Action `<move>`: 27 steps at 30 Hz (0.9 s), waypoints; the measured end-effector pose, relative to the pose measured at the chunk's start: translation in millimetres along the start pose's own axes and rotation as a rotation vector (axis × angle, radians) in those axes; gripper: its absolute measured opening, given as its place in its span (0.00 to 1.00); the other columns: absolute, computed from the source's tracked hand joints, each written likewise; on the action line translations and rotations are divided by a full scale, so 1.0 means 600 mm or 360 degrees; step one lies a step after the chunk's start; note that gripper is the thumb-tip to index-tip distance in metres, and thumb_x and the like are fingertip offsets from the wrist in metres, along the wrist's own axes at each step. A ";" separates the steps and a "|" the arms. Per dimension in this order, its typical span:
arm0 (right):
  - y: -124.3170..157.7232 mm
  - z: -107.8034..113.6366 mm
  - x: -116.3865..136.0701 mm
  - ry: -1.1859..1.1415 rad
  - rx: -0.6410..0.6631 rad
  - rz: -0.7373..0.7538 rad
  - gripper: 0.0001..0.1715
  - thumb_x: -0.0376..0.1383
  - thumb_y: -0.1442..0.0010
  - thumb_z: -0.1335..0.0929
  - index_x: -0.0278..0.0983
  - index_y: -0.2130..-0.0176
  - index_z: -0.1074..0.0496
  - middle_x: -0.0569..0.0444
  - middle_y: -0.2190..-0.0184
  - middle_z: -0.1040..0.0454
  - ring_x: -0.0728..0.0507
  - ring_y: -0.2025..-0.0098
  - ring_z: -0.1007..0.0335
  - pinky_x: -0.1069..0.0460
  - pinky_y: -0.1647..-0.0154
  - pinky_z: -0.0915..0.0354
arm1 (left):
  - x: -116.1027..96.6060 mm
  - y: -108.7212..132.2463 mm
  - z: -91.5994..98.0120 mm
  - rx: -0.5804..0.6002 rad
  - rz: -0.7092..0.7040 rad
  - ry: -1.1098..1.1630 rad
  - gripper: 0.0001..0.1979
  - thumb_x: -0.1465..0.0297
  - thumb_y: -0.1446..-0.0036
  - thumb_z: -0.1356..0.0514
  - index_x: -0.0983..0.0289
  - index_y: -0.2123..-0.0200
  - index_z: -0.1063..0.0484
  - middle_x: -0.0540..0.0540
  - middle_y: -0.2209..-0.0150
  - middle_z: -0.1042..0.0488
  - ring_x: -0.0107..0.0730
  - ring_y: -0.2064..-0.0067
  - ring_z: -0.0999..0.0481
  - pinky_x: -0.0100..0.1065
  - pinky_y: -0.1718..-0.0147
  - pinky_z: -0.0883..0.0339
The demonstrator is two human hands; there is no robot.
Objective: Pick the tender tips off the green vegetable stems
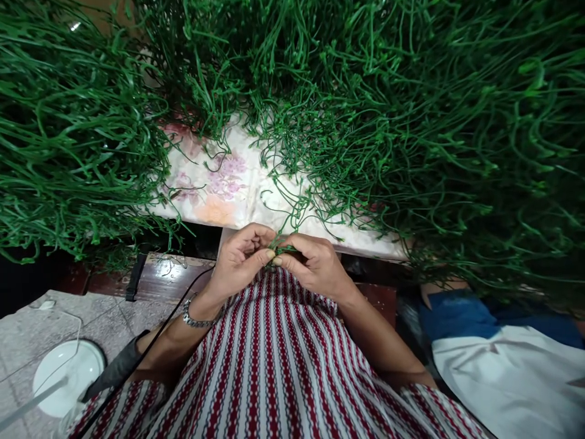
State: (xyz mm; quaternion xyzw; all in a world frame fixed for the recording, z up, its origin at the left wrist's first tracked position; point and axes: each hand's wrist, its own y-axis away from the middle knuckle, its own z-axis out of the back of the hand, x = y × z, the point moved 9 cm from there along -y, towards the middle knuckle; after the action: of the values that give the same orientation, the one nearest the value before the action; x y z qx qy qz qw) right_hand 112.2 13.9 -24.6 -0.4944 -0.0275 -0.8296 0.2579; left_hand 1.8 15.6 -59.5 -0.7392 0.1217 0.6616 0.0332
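Note:
My left hand point(242, 256), with a metal watch point(197, 312) at its wrist, is closed in a pinch at the table's near edge. Opposite it, my right hand point(315, 262) also pinches, and the thumb tips nearly meet. Between the fingertips is a small bunch of thin green stems point(295, 213), plastic-looking, with curled ends fanning away over the table. My fingers partly hide the joined ends. Just beyond the hands, a large heap of similar green stems point(347, 128) spreads across the table, covered in a flower-patterned cloth point(223, 177).
Another thick pile of green stems point(77, 146) hangs over the table's left side. Below it are a brown wooden bench point(169, 280) and a white round base point(68, 369) on the floor. A black cable point(167, 323) crosses my left forearm. Blue and white cloth point(507, 360) lies at the right.

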 end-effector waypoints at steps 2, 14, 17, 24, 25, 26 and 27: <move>0.002 0.002 0.001 0.0005 -0.0012 -0.0009 0.08 0.35 0.41 0.35 0.33 0.69 0.32 0.56 0.76 0.31 0.53 0.74 0.38 0.58 0.71 0.43 | 0.009 -0.001 -0.005 0.0102 0.0082 0.0022 0.09 0.69 0.49 0.38 0.66 0.64 0.30 0.51 0.71 0.30 0.24 0.71 0.32 0.24 0.71 0.38; 0.010 -0.031 0.014 0.0090 0.0545 0.0219 0.09 0.34 0.38 0.39 0.33 0.69 0.35 0.57 0.75 0.35 0.53 0.72 0.42 0.57 0.70 0.46 | 0.020 0.005 -0.037 0.0780 0.0331 -0.0317 0.12 0.67 0.52 0.38 0.68 0.80 0.33 0.46 0.81 0.42 0.20 0.77 0.46 0.25 0.79 0.49; 0.011 -0.038 0.025 -0.0071 0.0689 0.0292 0.12 0.35 0.37 0.40 0.34 0.72 0.38 0.58 0.77 0.39 0.54 0.74 0.45 0.57 0.72 0.49 | 0.022 0.014 -0.051 0.0949 0.0319 -0.0192 0.13 0.67 0.52 0.38 0.68 0.83 0.34 0.46 0.82 0.43 0.20 0.79 0.47 0.26 0.81 0.51; 0.014 -0.060 0.040 -0.0454 0.1033 0.0382 0.15 0.34 0.37 0.41 0.33 0.74 0.37 0.59 0.79 0.43 0.54 0.76 0.48 0.57 0.72 0.48 | 0.021 0.022 -0.073 0.1185 0.0350 -0.0001 0.12 0.67 0.54 0.38 0.67 0.83 0.31 0.48 0.84 0.39 0.22 0.80 0.45 0.28 0.80 0.47; 0.015 -0.061 0.040 -0.0483 0.1066 0.0380 0.14 0.34 0.37 0.41 0.33 0.74 0.37 0.59 0.79 0.42 0.54 0.76 0.48 0.57 0.71 0.47 | 0.020 0.023 -0.074 0.1206 0.0358 0.0011 0.12 0.66 0.54 0.38 0.67 0.84 0.30 0.48 0.84 0.39 0.23 0.80 0.44 0.29 0.80 0.47; 0.017 -0.062 0.040 -0.0508 0.1104 0.0383 0.14 0.34 0.37 0.41 0.33 0.73 0.36 0.59 0.79 0.41 0.54 0.76 0.47 0.57 0.71 0.47 | 0.019 0.025 -0.073 0.1219 0.0374 0.0013 0.13 0.66 0.55 0.38 0.66 0.84 0.31 0.48 0.85 0.39 0.23 0.81 0.45 0.29 0.80 0.48; 0.019 -0.062 0.041 -0.0535 0.1149 0.0396 0.14 0.34 0.37 0.41 0.33 0.73 0.35 0.58 0.78 0.40 0.53 0.75 0.47 0.57 0.71 0.46 | 0.017 0.028 -0.071 0.1233 0.0398 0.0001 0.14 0.66 0.55 0.38 0.66 0.86 0.31 0.48 0.85 0.40 0.23 0.81 0.46 0.30 0.81 0.49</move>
State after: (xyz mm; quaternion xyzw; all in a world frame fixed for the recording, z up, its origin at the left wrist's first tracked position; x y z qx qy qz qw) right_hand 78.0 -17.1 -25.2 -0.5004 -0.2983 -0.6369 0.5050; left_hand 40.6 -10.8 -62.8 -0.6518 0.4509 0.5654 0.2283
